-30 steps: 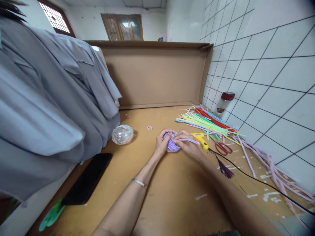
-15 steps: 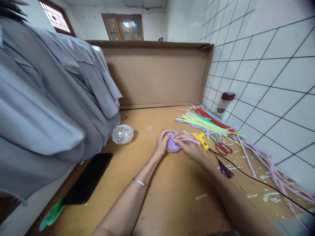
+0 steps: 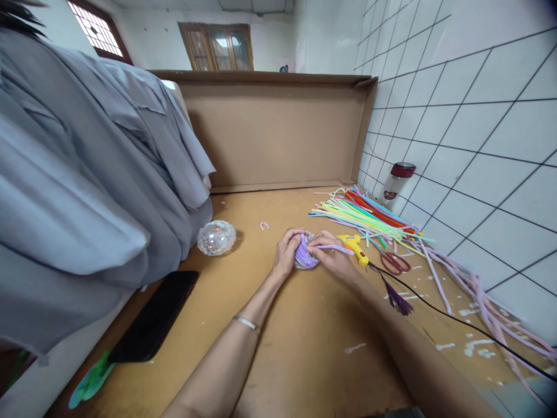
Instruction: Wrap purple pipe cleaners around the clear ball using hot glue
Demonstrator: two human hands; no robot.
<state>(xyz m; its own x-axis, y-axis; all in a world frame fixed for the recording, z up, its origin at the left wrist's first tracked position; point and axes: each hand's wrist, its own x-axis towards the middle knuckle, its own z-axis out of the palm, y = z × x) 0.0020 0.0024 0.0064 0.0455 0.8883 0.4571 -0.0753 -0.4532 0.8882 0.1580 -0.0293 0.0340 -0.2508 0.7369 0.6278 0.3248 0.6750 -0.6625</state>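
Note:
A small round piece covered with rows of purple pipe cleaner is held low over the table's middle. My left hand grips its left side, fingers closed round the edge. On its right side my right hand pinches a purple pipe cleaner, whose loose end points right over the hand. A clear, speckled ball rests on the table to the left. Just right of my right hand lies a yellow glue gun.
Colourful pipe cleaners, red-handled scissors, a purple tassel and a black cable lie right. A lidded jar stands by the tiled wall. A black phone and grey cloth are left; cardboard stands behind.

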